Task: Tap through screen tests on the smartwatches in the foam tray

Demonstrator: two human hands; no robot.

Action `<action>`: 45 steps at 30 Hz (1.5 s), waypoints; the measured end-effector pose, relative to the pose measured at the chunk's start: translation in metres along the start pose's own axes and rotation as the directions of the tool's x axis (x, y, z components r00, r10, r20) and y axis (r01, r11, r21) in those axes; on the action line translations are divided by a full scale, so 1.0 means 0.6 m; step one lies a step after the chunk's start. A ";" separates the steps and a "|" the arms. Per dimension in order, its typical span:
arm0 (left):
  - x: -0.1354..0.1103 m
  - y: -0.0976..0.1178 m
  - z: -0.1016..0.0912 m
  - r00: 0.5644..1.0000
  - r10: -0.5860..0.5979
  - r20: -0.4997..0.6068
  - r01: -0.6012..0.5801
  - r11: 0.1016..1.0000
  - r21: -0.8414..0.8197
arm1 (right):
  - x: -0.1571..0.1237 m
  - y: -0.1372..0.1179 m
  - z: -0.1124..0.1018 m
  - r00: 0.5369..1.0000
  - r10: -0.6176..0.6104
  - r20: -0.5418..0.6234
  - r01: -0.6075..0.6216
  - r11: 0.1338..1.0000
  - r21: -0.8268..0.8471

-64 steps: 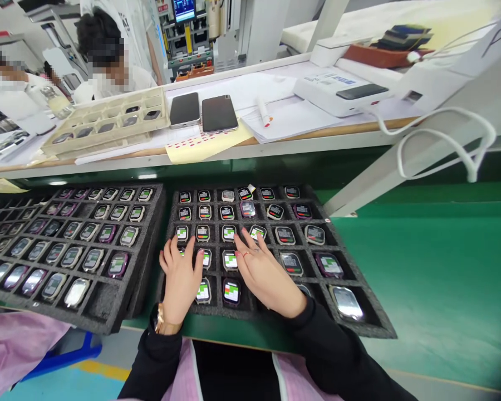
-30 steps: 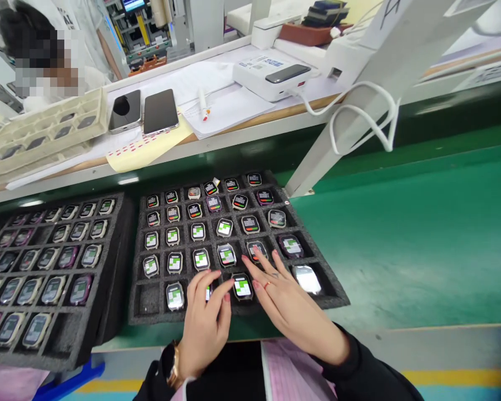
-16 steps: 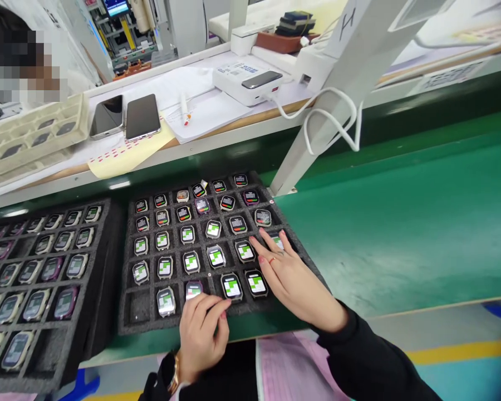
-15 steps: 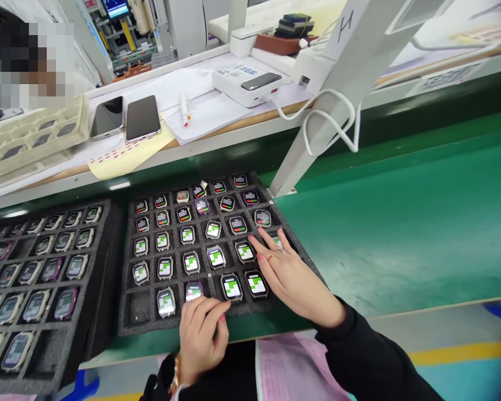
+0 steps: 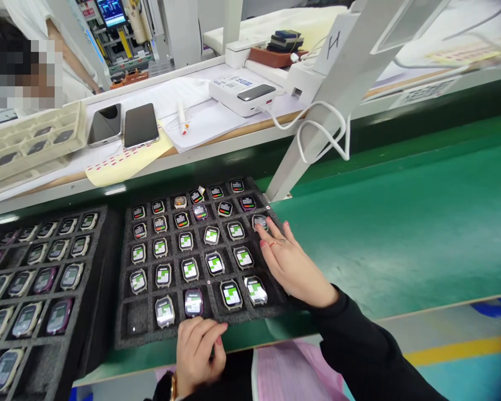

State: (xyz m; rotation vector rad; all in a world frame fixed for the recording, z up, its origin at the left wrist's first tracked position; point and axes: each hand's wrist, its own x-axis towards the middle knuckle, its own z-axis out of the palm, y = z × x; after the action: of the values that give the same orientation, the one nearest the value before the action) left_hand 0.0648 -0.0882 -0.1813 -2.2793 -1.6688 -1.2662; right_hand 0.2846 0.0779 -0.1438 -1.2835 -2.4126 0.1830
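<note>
A black foam tray on the green belt holds rows of small smartwatch bodies with lit screens. My right hand lies flat over the tray's right columns, fingers spread, fingertips touching a watch in the third row from the far edge. My left hand rests at the tray's near edge, fingers loosely curled, holding nothing, just below a purple-cased watch. The near-left cell of the tray is empty.
A second black foam tray of watches lies to the left. On the raised shelf behind are two phones, a beige tray, papers, a marker and a white device with a cable. A slanted white post stands right of the tray. Another person sits at far left.
My right hand has slid farther up the tray's right side to a watch in a farther row. My left hand has drawn back to the near edge. The view has shifted slightly.
</note>
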 end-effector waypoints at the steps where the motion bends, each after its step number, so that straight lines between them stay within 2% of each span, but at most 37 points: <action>1: 0.001 0.000 0.000 1.000 -0.004 0.007 0.004 1.000 0.004 | -0.004 0.008 0.001 1.000 0.029 -0.008 -0.029 1.000 -0.003; 6: 0.002 0.002 0.001 1.000 0.025 -0.009 -0.025 0.999 -0.025 | -0.012 0.046 0.009 0.996 0.065 0.059 -0.068 0.997 0.041; 8: 0.008 -0.002 -0.012 0.998 0.065 -0.007 -0.065 0.997 -0.047 | -0.009 0.062 0.008 0.995 0.098 0.033 -0.101 0.989 0.108; 10: 0.018 -0.016 -0.036 0.998 0.058 -0.022 -0.058 0.998 0.002 | -0.003 0.080 0.002 0.989 0.148 0.008 -0.146 0.967 0.207; 11: 0.025 -0.028 -0.051 0.999 0.015 -0.045 -0.012 0.998 0.061 | 0.001 0.088 -0.001 0.985 0.170 0.008 -0.166 0.946 0.278; 13: 0.037 -0.060 -0.084 0.977 -0.172 -0.128 0.194 0.962 0.191 | 0.012 0.104 -0.002 0.979 0.204 0.015 -0.191 0.883 0.429; 16: 0.044 -0.119 -0.124 0.850 -0.479 -0.220 0.523 0.814 0.253 | 0.033 0.125 0.015 0.962 0.274 0.001 -0.226 0.791 0.568; 19: 0.040 -0.156 -0.141 0.712 -0.691 -0.126 0.702 0.696 0.152 | 0.053 0.142 0.052 0.944 0.329 -0.018 -0.245 0.738 0.629; 22: 0.041 -0.159 -0.141 0.564 -0.825 -0.022 0.826 0.564 0.019 | 0.058 0.156 0.085 0.942 0.336 -0.014 -0.234 0.684 0.691; 24: 0.047 -0.151 -0.140 0.473 -0.881 -0.025 0.880 0.474 -0.031 | 0.051 0.163 0.097 0.941 0.338 -0.008 -0.230 0.657 0.718; 26: 0.053 -0.144 -0.141 0.424 -0.904 -0.057 0.902 0.427 -0.062 | 0.038 0.166 0.100 0.939 0.343 -0.003 -0.231 0.639 0.734; 30: 0.050 -0.129 -0.146 0.422 -0.905 -0.049 0.904 0.424 -0.053 | 0.006 0.160 0.090 0.939 0.344 0.005 -0.233 0.626 0.744; 34: 0.026 -0.098 -0.156 0.415 -0.909 -0.033 0.908 0.416 -0.053 | -0.037 0.144 0.075 0.935 0.353 0.021 -0.254 0.628 0.736; 36: 0.013 -0.083 -0.165 0.401 -0.916 -0.024 0.914 0.402 -0.064 | -0.061 0.135 0.067 0.933 0.358 0.037 -0.271 0.631 0.727; 39: -0.005 -0.076 -0.186 0.349 -0.937 0.007 0.932 0.346 -0.107 | -0.085 0.119 0.048 0.929 0.364 0.061 -0.299 0.643 0.705; 42: -0.011 -0.093 -0.205 0.309 -0.948 0.068 0.946 0.299 -0.129 | -0.078 0.100 0.023 0.952 0.307 0.008 -0.254 0.771 0.584; 45: 0.001 -0.118 -0.206 0.352 -0.925 0.143 0.935 0.342 -0.091 | -0.048 0.081 0.005 0.990 0.132 -0.052 -0.102 0.916 0.388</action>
State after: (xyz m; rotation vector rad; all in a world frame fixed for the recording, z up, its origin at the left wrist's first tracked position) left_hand -0.0643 -0.1171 -0.1277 -1.2135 -3.2243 -1.4247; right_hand 0.3352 0.0821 -0.1694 -1.2227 -2.0971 0.5992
